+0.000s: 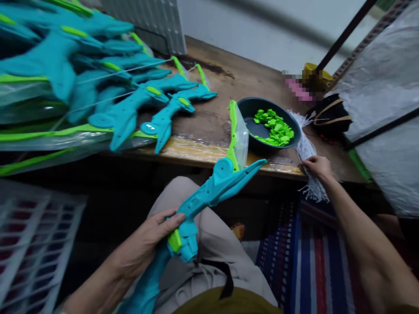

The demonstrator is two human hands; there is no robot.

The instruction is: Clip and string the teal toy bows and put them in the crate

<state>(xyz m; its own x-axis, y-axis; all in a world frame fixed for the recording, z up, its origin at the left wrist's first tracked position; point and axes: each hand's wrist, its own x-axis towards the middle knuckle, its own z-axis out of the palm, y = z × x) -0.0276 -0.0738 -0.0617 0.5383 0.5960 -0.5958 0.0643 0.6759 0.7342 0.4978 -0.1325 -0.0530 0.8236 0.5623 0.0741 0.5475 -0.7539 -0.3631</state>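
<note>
Turquoise plastic piece [200, 199], held in left hand [156, 229] above lap [218, 246]; white strings [306, 147], pinched in right hand [318, 166] near bowl [257, 129].

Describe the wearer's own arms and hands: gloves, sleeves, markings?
Left hand and right hand: gloveless. Left forearm and right forearm: bare, tapering towards the hands. No cables or markings visible; any sleeve edge near the frame's bottom is unclear.

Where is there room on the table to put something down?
There's bare tabletop between the turquoise toy pile and the dark bowl, and some behind the bowl, toward the white wall. It's crowded under the pile and right of the bowl: white strings, a black bundle.
</note>
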